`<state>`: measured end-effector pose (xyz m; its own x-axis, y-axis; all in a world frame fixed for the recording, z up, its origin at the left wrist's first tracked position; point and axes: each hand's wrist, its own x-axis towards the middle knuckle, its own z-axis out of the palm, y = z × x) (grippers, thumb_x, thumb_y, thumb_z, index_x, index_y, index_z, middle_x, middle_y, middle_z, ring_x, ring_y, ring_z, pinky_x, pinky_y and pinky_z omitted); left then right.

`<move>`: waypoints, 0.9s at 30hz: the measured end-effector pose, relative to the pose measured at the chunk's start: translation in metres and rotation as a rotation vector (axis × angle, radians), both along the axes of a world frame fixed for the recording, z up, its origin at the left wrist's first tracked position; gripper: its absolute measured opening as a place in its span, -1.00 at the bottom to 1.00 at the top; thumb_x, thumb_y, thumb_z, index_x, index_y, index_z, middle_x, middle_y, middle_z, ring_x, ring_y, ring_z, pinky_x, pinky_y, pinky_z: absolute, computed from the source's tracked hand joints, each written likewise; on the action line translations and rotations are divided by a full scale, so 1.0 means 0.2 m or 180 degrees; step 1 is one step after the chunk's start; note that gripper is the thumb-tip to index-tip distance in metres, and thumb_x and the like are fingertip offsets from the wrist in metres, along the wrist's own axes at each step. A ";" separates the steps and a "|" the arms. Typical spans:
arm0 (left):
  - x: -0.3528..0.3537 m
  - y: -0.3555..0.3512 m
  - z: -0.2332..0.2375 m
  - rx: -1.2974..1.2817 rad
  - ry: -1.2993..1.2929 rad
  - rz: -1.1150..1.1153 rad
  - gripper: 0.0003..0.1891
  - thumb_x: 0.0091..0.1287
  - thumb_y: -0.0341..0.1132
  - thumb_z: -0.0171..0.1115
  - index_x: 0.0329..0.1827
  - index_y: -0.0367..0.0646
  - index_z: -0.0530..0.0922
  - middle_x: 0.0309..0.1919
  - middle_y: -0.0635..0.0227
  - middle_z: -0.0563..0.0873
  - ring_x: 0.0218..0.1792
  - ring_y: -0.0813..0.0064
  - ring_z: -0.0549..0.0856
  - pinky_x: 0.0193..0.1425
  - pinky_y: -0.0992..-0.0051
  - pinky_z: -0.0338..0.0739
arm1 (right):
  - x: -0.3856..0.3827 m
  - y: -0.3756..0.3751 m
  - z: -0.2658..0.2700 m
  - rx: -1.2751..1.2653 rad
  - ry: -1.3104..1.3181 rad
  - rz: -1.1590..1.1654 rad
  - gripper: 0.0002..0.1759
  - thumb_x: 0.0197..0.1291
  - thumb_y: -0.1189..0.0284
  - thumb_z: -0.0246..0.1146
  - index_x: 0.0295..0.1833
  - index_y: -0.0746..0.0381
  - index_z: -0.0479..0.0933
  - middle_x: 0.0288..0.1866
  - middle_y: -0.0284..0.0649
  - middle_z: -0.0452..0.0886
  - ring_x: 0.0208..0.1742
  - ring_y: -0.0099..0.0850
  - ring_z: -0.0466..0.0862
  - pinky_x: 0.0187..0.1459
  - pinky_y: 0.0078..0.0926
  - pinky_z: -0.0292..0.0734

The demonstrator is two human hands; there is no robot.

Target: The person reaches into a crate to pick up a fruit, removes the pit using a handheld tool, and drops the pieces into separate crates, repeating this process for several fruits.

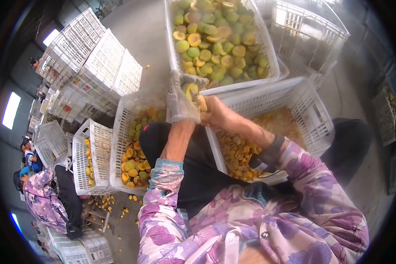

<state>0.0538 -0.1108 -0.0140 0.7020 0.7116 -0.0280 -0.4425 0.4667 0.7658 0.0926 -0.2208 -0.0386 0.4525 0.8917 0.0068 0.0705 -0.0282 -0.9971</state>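
My left hand (183, 99), in a pale knit glove, is closed around a cut green-yellow fruit (191, 91) whose inner face shows. My bare right hand (216, 112) is pressed against it from the right, fingers closed near an orange-yellow fruit piece (202, 103); whatever else it grips is hidden. Just beyond both hands stands a white crate (275, 72) of halved green and yellow fruit (226, 48). Below my right forearm, another white crate (312, 103) holds orange-yellow fruit pieces (237, 149). A third crate (115, 154) with fruit halves (134, 163) is left of my knee.
Stacked white crates (88, 66) rise at the left, with a smaller crate (102, 154) below them. A co-worker (48, 193) sits at the far left. Fruit pieces (102, 203) lie scattered on the floor. More crates (310, 22) stand at the upper right.
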 end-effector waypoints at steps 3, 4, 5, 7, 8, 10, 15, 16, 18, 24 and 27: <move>-0.04 -0.04 0.05 0.0209 0.0028 -0.0215 -0.54 0.47 0.01 -0.01 -0.42 -0.22 0.50 -0.51 0.22 0.62 -0.38 0.29 0.67 -0.16 0.45 0.59 | 0.05 -0.07 0.00 0.0182 0.0493 0.0472 -0.94 0.14 0.56 0.08 -0.26 0.32 0.42 -0.58 -0.33 0.42 -0.69 -0.61 0.36 -0.69 -0.61 0.25; -0.06 -0.08 0.07 0.0704 0.0110 -0.0061 -0.53 0.46 0.03 0.00 -0.40 -0.22 0.52 -0.52 0.24 0.63 -0.38 0.31 0.67 -0.20 0.46 0.59 | 0.06 -0.09 0.01 -0.0032 0.0616 0.0462 -0.92 0.12 0.58 0.06 -0.26 0.32 0.42 -0.59 -0.33 0.42 -0.69 -0.61 0.35 -0.69 -0.60 0.25; -0.06 -0.12 0.10 0.1204 0.0170 0.0068 -0.52 0.46 0.06 0.01 -0.37 -0.22 0.54 -0.52 0.25 0.64 -0.39 0.32 0.68 -0.23 0.47 0.60 | 0.08 -0.12 0.03 -0.0239 0.0727 0.0421 -0.91 0.09 0.60 0.04 -0.26 0.31 0.42 -0.60 -0.33 0.42 -0.69 -0.61 0.35 -0.69 -0.58 0.25; 0.00 -0.05 -0.01 0.0641 0.0305 -0.0115 -0.51 0.45 0.08 0.02 -0.36 -0.22 0.56 -0.53 0.26 0.64 -0.41 0.33 0.69 -0.29 0.47 0.60 | 0.08 -0.11 0.02 -0.0605 -0.0333 -0.0097 -0.89 0.17 0.56 0.09 -0.19 0.32 0.47 -0.59 -0.31 0.46 -0.65 -0.52 0.43 -0.63 -0.50 0.34; 0.04 -0.03 -0.07 0.0068 0.0496 -0.0238 -0.50 0.44 0.10 0.03 -0.34 -0.23 0.57 -0.54 0.27 0.65 -0.43 0.35 0.69 -0.36 0.47 0.60 | 0.14 -0.10 -0.12 -0.0084 -0.1352 -0.0305 -0.87 0.18 0.54 0.12 -0.16 0.33 0.48 -0.58 -0.26 0.48 -0.61 -0.47 0.48 -0.58 -0.43 0.38; 0.06 -0.04 -0.11 -0.0128 0.0471 -0.0088 -0.52 0.42 0.10 0.06 -0.39 -0.19 0.55 -0.56 0.27 0.64 -0.52 0.37 0.66 -0.47 0.44 0.58 | 0.15 -0.09 -0.25 0.0503 -0.2100 -0.0611 -0.84 0.16 0.53 0.19 -0.15 0.34 0.50 -0.55 -0.13 0.53 -0.52 -0.36 0.56 -0.48 -0.29 0.44; 0.03 -0.04 -0.08 -0.0585 0.0193 -0.0421 -0.49 0.42 0.09 0.05 -0.56 -0.14 0.44 -0.65 0.28 0.56 -0.65 0.35 0.56 -0.53 0.42 0.52 | 0.08 -0.20 0.03 -0.0634 -0.0094 0.0474 -0.92 0.14 0.57 0.16 -0.28 0.37 0.43 -0.61 -0.18 0.47 -0.64 -0.40 0.47 -0.58 -0.35 0.40; 0.03 -0.02 -0.10 -0.0180 -0.0043 -0.0659 -0.47 0.43 0.09 0.04 -0.57 -0.16 0.44 -0.67 0.27 0.56 -0.65 0.36 0.57 -0.53 0.42 0.52 | 0.08 -0.21 0.04 -0.0844 0.0042 0.0711 -0.92 0.15 0.57 0.15 -0.32 0.36 0.40 -0.62 -0.21 0.46 -0.67 -0.44 0.44 -0.62 -0.39 0.37; 0.00 -0.09 -0.07 0.0987 0.0111 -0.0493 -0.44 0.46 0.06 0.02 -0.62 -0.20 0.45 -0.70 0.24 0.57 -0.65 0.39 0.59 -0.52 0.43 0.52 | 0.07 -0.20 -0.10 -0.0169 -0.1035 0.0267 -0.90 0.18 0.55 0.14 -0.36 0.33 0.38 -0.62 -0.26 0.45 -0.70 -0.50 0.40 -0.67 -0.47 0.30; -0.05 -0.16 0.00 0.1423 0.0289 -0.0856 -0.42 0.46 0.05 0.04 -0.67 -0.20 0.42 -0.71 0.25 0.55 -0.65 0.39 0.58 -0.54 0.44 0.49 | 0.05 -0.35 0.04 -0.0312 0.1642 0.1008 -0.80 0.27 0.42 0.17 -0.37 0.21 0.33 -0.64 -0.46 0.28 -0.70 -0.73 0.26 -0.73 -0.69 0.07; -0.03 -0.15 -0.01 0.0885 -0.0261 -0.1529 -0.48 0.46 0.02 0.06 -0.62 -0.15 0.43 -0.69 0.27 0.53 -0.65 0.37 0.55 -0.51 0.42 0.53 | 0.12 -0.35 -0.05 -0.0042 0.1547 0.1737 -0.91 0.23 0.45 0.18 -0.26 0.20 0.40 -0.65 -0.44 0.32 -0.72 -0.65 0.30 -0.71 -0.66 0.12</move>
<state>0.0473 -0.1407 -0.0155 0.9411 0.2841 0.1832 -0.2932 0.4160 0.8608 0.1166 -0.2915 -0.0478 -0.1072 0.9898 -0.0941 -0.3724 -0.1278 -0.9192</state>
